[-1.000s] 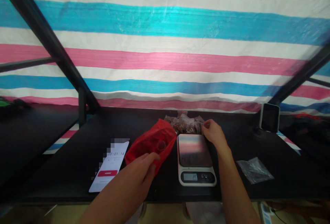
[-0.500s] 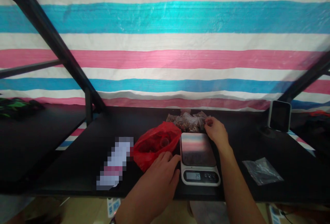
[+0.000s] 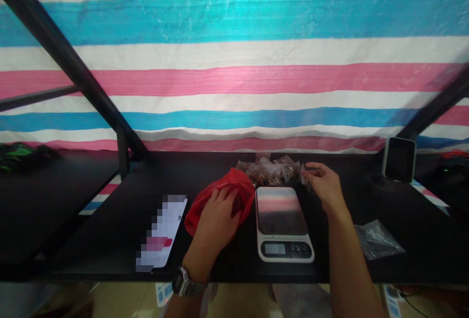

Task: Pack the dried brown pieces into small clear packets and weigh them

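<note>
Small clear packet (image 3: 304,176) pinched in right-hand grip (image 3: 324,186); left hand (image 3: 220,215) open, resting on red plastic bag (image 3: 237,192).

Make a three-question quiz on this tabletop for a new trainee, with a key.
1. What is the left hand resting on?
2. True or false: a packet sits on the platform of the kitchen scale.
3. Where does the crumpled clear plastic bag lie relative to the scale? A: left of it. B: right of it. C: on top of it.

Key: 1. The red plastic bag. 2. False. 3. B.
</note>
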Demonstrator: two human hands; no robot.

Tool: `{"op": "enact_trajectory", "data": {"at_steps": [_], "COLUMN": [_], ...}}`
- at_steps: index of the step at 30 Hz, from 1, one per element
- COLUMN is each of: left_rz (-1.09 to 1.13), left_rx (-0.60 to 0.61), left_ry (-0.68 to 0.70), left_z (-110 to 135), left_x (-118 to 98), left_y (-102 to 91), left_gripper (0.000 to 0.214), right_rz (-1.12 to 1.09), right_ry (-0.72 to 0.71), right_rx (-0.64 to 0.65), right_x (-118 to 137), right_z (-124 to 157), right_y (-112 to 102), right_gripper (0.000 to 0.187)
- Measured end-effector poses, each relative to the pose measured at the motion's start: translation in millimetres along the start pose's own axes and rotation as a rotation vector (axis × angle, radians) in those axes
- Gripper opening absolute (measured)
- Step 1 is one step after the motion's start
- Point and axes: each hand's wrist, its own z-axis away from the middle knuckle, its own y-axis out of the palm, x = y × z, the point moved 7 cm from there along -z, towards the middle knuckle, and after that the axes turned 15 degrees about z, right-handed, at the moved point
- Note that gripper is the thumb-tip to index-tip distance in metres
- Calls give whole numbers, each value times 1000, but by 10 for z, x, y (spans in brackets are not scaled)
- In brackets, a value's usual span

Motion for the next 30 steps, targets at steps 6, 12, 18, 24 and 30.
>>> {"op": "enact_trajectory", "data": {"at_steps": [6, 12, 18, 24, 30], "left_rz": [18, 146, -118, -147, -159], "left_rx": [-33, -315, -289, -98, -231], "left_ry": [1, -106, -316, -294, -257], "left_z": [28, 232, -326, -719, -431], "left_x": [-74, 86, 529, 738, 540], "left_y": [-78, -884, -1135, -707, -923], "left_gripper": [37, 49, 42, 35, 57], "right_rz": [-95, -147, -203, -234, -226], "right_ry": [6, 14, 32, 32, 30], "right_rx": [-34, -59, -51, -24, -17], "right_x": [-70, -136, -172, -182, -245], "right_z": [-16, -10, 1, -7, -37], "right_y": [-42, -140, -230, -280, -350], "right_gripper": [53, 50, 48, 48, 49]}}
